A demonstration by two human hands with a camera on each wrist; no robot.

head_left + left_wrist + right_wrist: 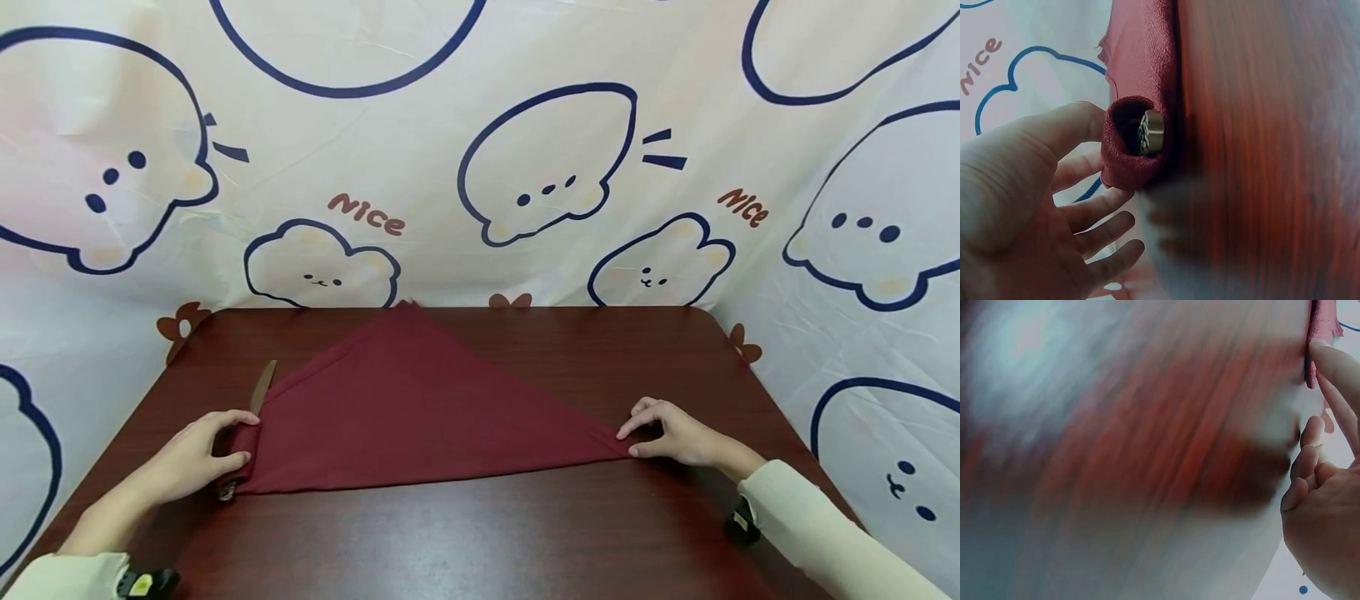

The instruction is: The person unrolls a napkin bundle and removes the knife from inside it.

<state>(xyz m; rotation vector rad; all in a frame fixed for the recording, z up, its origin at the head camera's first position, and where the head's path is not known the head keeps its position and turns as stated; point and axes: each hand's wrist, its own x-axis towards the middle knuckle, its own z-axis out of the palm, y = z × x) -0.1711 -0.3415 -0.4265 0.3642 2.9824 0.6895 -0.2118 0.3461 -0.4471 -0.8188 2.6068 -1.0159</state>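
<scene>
A dark red cloth napkin (420, 408) lies on the table as a broad triangle, its peak at the far edge. Its left end is rolled around a brass-coloured table knife (262, 387); the blade sticks out on the far side, and most of the knife is hidden in cloth. In the left wrist view the ornate handle end (1155, 132) shows inside the roll. My left hand (183, 454) grips this roll between thumb and fingers, the other fingers spread loosely. At the opposite end, my right hand (667, 432) pinches the napkin's right corner between thumb and forefinger.
The dark brown wooden table (465, 542) has rounded far corners. A pale curtain (420, 158) printed with blue-outlined cartoon animals hangs behind it and along both sides. The light sleeves (832, 521) carry dark wrist cameras.
</scene>
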